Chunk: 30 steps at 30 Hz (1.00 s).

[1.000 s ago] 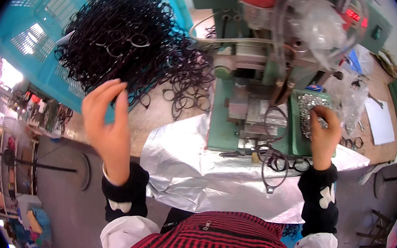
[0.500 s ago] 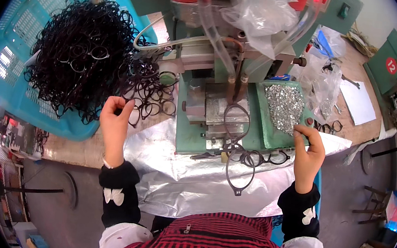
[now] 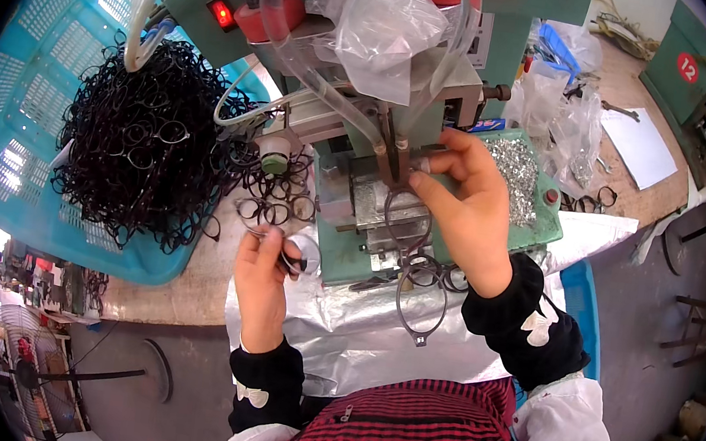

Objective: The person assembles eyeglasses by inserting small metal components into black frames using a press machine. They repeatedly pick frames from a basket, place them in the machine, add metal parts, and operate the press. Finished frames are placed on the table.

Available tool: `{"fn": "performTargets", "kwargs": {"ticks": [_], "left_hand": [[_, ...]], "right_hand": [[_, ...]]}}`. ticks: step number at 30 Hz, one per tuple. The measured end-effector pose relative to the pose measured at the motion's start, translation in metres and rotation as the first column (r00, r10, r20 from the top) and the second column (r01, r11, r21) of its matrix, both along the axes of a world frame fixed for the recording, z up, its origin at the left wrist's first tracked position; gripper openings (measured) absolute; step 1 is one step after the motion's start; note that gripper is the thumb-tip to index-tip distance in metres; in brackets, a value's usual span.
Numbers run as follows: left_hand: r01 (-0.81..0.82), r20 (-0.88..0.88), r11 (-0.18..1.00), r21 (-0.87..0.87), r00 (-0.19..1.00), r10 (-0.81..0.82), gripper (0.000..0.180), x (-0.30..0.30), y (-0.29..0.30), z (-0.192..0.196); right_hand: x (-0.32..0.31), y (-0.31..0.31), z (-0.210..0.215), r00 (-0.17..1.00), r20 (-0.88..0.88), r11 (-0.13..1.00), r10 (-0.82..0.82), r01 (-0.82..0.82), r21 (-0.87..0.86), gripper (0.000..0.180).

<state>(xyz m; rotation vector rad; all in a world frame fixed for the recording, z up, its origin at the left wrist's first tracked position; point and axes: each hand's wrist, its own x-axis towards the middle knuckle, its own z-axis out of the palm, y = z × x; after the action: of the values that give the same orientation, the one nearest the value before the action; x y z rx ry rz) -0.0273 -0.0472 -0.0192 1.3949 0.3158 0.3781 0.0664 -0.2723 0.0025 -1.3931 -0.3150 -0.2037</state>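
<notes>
Hands work at a green press machine [image 3: 392,181] on the desk [image 3: 188,289]. Right hand [image 3: 464,203], grip pinched together, presses a dark eyeglass frame [image 3: 408,218] under the machine head. Left hand [image 3: 263,271] grips another frame [image 3: 280,251] beside a blue basket [image 3: 27,96] of frames.

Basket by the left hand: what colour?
Turquoise-blue basket, holding black frames; head view.

hoses [image 3: 333,88] overhead, frame pile [image 3: 148,149] crowding left
</notes>
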Motion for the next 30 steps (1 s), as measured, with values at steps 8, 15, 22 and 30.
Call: {"fn": "performTargets", "kwargs": {"ticks": [8,15,22,30], "left_hand": [[0.08,0.69,0.992,0.093,0.714,-0.122,0.022,-0.021,-0.053,0.119],[0.576,-0.09,0.75,-0.324,0.771,-0.631,0.022,-0.023,-0.085,0.095],[0.56,-0.095,0.665,-0.494,0.725,-0.682,0.028,0.009,-0.088,0.066],[0.586,-0.103,0.662,-0.467,0.708,-0.699,0.03,0.006,-0.085,0.06]], "right_hand": [[-0.013,0.011,0.028,0.99,-0.099,0.99,0.099,-0.087,0.113,0.049],[-0.008,-0.016,0.011,0.993,0.097,0.988,-0.072,0.084,-0.127,0.045],[0.025,-0.108,-0.058,0.84,0.19,0.79,-0.508,0.542,-0.286,0.035],[0.049,-0.064,-0.038,0.836,0.501,0.335,-0.224,0.549,-0.766,0.016]]}}
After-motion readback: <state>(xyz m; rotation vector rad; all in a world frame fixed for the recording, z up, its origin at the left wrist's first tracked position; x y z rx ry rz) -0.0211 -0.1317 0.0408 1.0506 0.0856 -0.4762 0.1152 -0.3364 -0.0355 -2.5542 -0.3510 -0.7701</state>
